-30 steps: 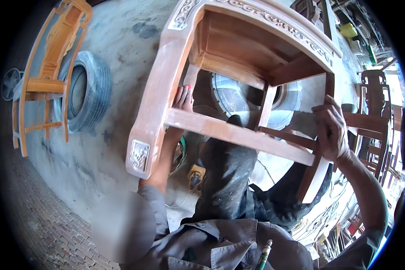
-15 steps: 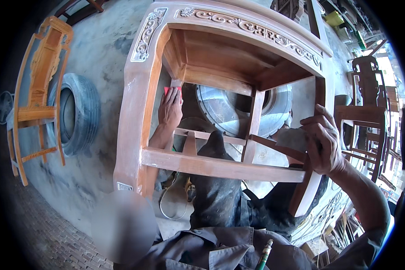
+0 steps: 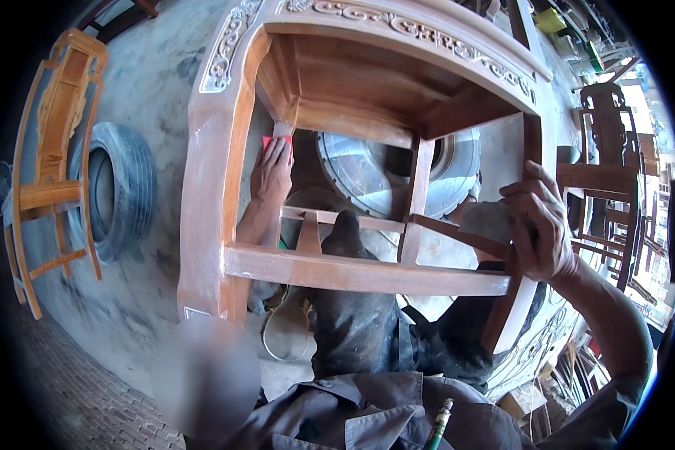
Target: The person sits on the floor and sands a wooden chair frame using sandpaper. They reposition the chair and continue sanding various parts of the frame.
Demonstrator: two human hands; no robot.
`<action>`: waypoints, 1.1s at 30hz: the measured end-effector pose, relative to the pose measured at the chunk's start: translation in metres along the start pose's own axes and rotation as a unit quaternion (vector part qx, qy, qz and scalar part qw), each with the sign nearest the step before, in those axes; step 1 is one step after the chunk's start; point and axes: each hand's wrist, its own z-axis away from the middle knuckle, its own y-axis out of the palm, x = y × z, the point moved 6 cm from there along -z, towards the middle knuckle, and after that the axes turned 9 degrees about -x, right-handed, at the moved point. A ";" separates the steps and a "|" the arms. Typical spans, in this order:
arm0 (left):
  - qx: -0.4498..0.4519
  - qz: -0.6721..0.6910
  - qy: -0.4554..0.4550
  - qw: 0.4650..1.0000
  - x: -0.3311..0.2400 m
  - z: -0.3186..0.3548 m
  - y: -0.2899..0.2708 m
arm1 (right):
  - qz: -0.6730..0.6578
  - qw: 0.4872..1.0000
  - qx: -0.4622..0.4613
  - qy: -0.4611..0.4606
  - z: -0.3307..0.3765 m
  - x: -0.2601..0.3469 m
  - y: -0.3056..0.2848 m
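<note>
Nearest, at right, the right hand [image 3: 541,225] has its grip clenched on a leg of the wooden frame [image 3: 367,274], a grey pad beneath the fingers. Farther left, the left hand [image 3: 271,174] presses red sandpaper [image 3: 270,141] against an inner post. Beyond lie a tyre [image 3: 120,191] and chair [image 3: 49,150].

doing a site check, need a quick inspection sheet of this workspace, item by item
surface: bare concrete floor, brick paving at lower left
job's things: carved wooden chair frame, unfinished, legs toward the camera; red sanding pad under the left hand
clutter: tyre, large wheel behind the frame
grippers: left hand presses the pad on a leg inside the frame; right hand grips a rail
cables: pale loop of cord or hose on the floor
surroundings: finished wooden chair at left, dark chairs at right
</note>
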 end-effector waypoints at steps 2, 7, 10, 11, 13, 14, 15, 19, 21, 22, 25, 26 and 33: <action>0.006 -0.010 0.011 1.000 -0.001 0.000 -0.001 | -0.006 1.000 -0.007 -0.017 0.004 -0.002 0.006; 0.001 0.036 0.033 0.999 -0.029 0.075 -0.039 | 0.017 0.999 0.046 0.006 0.007 -0.008 0.007; 0.105 -0.012 0.027 0.994 -0.043 0.187 -0.046 | 0.027 0.998 0.057 0.030 0.009 -0.002 0.003; 0.114 -0.018 0.016 0.993 -0.044 0.195 -0.046 | 0.027 0.998 0.056 0.026 0.009 -0.004 0.003; 0.090 -0.023 0.028 0.995 -0.044 0.196 -0.044 | 0.021 0.999 0.045 0.009 0.007 -0.003 0.002; 0.057 -0.029 0.047 0.997 -0.043 0.193 -0.044 | 0.013 0.999 0.036 -0.008 0.003 -0.001 0.003; 0.016 -0.014 0.047 0.999 -0.038 0.157 -0.043 | 0.005 0.999 0.029 -0.024 -0.001 0.002 0.004; -0.038 0.072 -0.032 0.996 -0.037 0.069 -0.047 | 0.047 0.998 0.035 -0.011 0.007 -0.003 0.005; -0.011 0.077 -0.002 0.997 -0.039 0.120 -0.060 | 0.044 0.999 0.028 -0.008 0.009 -0.001 0.006; 0.033 0.042 0.002 0.999 -0.048 0.155 -0.069 | 0.068 0.997 0.029 0.006 0.011 -0.002 0.005; 0.110 0.058 -0.046 0.991 -0.062 0.275 -0.113 | 0.073 0.997 0.034 0.011 0.014 -0.009 0.008; 0.122 0.044 -0.068 0.989 -0.071 0.290 -0.119 | 0.083 0.995 0.046 0.012 0.015 -0.009 0.006; 0.040 -0.043 -0.170 0.984 -0.062 0.266 -0.052 | 0.096 0.994 0.049 -0.017 0.011 -0.008 0.013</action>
